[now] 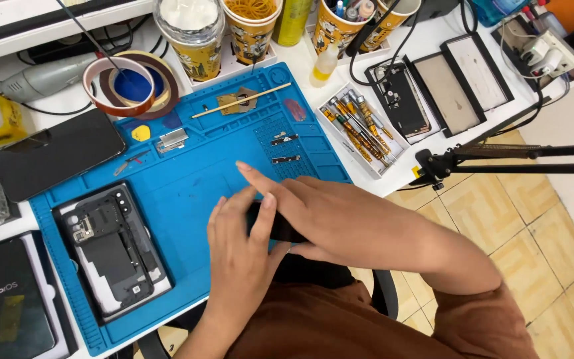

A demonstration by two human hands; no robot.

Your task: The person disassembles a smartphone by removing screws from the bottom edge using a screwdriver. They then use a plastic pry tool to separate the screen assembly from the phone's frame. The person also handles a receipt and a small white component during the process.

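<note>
My left hand (239, 251) and my right hand (313, 214) meet over the near edge of the blue work mat (187, 179). Together they grip a small flat black part (279, 229), mostly hidden by the fingers. My right index finger points out toward the mat's middle. An opened phone (111, 249) with its back removed lies on the mat's left side. A black phone screen (54, 161) rests beyond the mat's left corner.
Tape rolls (131, 85), a thin wooden stick (240, 101), small metal parts (171, 141) and a yellow pick (141, 133) lie at the mat's far side. A tray of screwdrivers (357, 126), cups (252, 26), framed panels (460, 83) and a black stand arm (513, 159) sit right.
</note>
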